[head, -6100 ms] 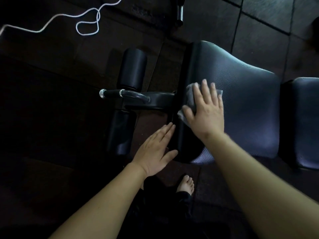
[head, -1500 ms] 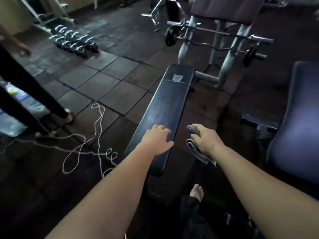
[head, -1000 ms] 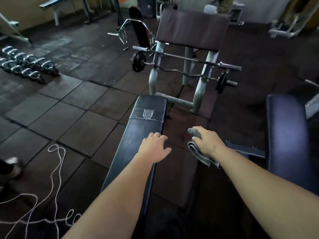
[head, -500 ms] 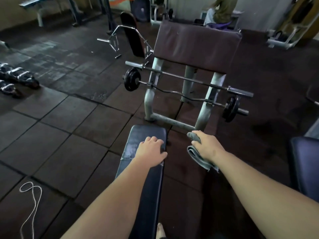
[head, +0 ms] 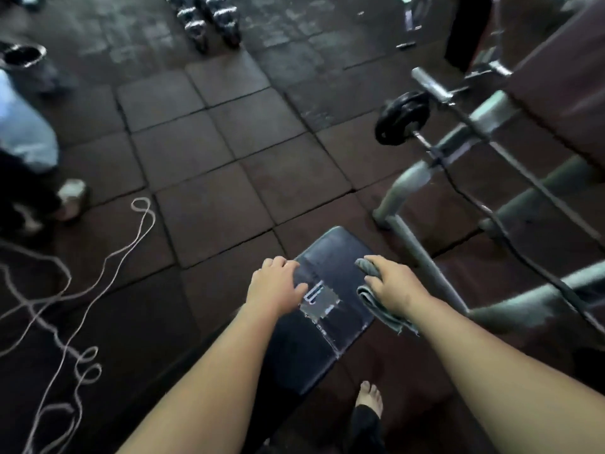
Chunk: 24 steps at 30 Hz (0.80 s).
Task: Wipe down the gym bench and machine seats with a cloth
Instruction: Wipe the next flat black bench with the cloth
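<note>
My left hand (head: pixel 275 290) rests loose-fingered on the padded surface (head: pixel 334 253); my right hand (head: pixel 393 286), beside it, grips a folded grey cloth (head: pixel 381 312).

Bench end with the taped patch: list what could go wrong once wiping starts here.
1. The cloth held in the right hand could snag the ragged tape patch on the bench and peel it.
2. The bare foot stands unprotected beside the bench, with the grey machine frame nearby; a stubbed toe is possible.
3. The loose cord on the floor to the left could trip a step that way.
</note>
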Each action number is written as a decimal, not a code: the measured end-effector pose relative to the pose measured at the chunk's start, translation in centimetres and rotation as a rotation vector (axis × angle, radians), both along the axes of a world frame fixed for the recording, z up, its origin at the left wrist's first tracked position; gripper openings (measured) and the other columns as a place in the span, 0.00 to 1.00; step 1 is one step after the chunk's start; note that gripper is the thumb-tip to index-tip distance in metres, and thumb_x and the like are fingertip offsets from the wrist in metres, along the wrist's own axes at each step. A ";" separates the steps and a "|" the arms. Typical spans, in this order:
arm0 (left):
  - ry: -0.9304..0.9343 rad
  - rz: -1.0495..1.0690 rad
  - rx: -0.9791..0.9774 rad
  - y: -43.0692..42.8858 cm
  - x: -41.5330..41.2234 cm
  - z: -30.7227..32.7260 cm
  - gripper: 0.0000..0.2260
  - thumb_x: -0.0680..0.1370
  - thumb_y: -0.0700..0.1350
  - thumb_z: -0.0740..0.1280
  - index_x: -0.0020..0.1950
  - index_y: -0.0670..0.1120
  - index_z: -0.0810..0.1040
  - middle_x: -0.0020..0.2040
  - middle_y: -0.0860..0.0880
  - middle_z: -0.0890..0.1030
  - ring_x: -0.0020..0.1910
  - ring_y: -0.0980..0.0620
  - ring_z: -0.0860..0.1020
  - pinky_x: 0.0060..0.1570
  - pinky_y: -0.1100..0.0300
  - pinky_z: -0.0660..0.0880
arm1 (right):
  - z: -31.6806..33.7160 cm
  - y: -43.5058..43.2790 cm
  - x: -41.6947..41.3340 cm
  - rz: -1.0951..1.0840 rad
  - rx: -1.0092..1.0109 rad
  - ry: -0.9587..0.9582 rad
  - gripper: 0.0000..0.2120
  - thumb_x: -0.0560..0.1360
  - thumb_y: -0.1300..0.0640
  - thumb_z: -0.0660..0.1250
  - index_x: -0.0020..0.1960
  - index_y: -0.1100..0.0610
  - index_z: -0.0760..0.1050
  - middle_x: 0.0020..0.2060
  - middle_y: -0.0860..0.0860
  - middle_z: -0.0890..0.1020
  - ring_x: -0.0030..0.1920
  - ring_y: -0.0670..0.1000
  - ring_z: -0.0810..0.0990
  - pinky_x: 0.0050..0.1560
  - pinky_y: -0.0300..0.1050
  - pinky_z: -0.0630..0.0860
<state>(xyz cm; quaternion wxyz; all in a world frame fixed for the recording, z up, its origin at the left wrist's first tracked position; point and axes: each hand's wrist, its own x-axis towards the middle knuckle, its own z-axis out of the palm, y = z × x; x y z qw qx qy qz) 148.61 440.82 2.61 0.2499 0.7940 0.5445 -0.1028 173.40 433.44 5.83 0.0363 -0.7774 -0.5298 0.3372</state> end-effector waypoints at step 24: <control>0.109 0.525 0.280 -7.1 -0.9 -29.0 0.33 0.82 0.65 0.50 0.86 0.53 0.51 0.86 0.51 0.50 0.85 0.48 0.47 0.81 0.38 0.49 | -29.7 13.9 1.6 0.752 0.280 -0.290 0.34 0.81 0.36 0.46 0.84 0.48 0.52 0.83 0.47 0.52 0.83 0.50 0.46 0.81 0.51 0.42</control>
